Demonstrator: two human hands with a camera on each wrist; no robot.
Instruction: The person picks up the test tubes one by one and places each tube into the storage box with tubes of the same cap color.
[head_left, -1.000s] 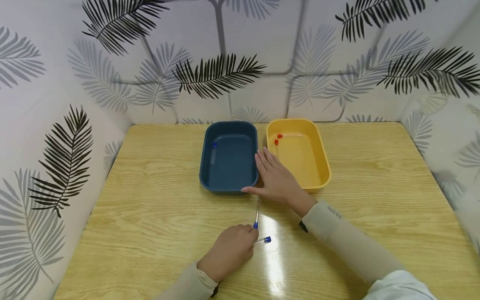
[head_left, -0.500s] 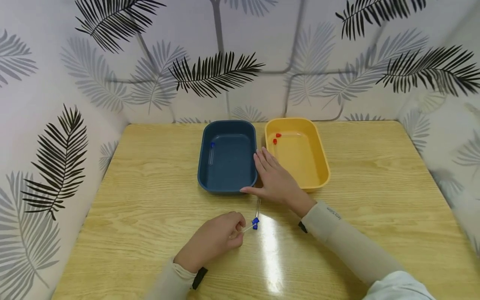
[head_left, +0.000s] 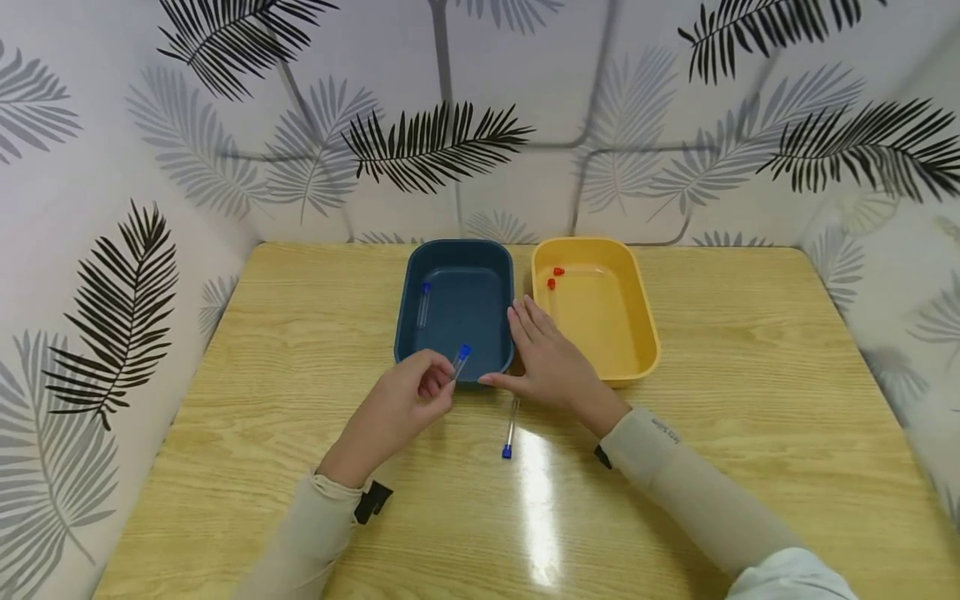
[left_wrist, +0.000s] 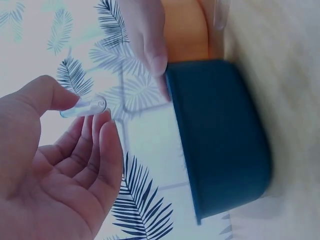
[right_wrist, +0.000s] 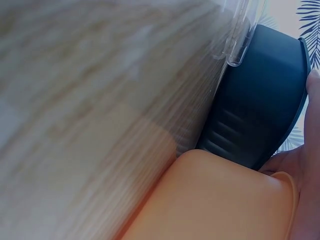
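My left hand (head_left: 405, 400) pinches a clear test tube (left_wrist: 87, 106) with a blue cap between thumb and fingers, over the near rim of the dark blue bin (head_left: 468, 321). The blue cap (head_left: 465, 351) points away over the bin's inside. My right hand (head_left: 551, 358) lies with straight fingers across the blue bin's right rim, beside the yellow bin (head_left: 633, 337). Another blue-capped tube (head_left: 511, 429) lies on the table just in front of the bins. Inside the blue bin, one blue-capped tube (head_left: 424, 306) rests along the left side.
Two red caps (head_left: 558, 272) show at the far left of the yellow bin. Both bins stand side by side on a wood-grain table (head_left: 300, 333), near a wall with a leaf print. A bright light reflection runs down the table's middle.
My left hand picked up one blue-capped tube from the table and carried it forward and left to the blue bin. My right hand stayed in place.
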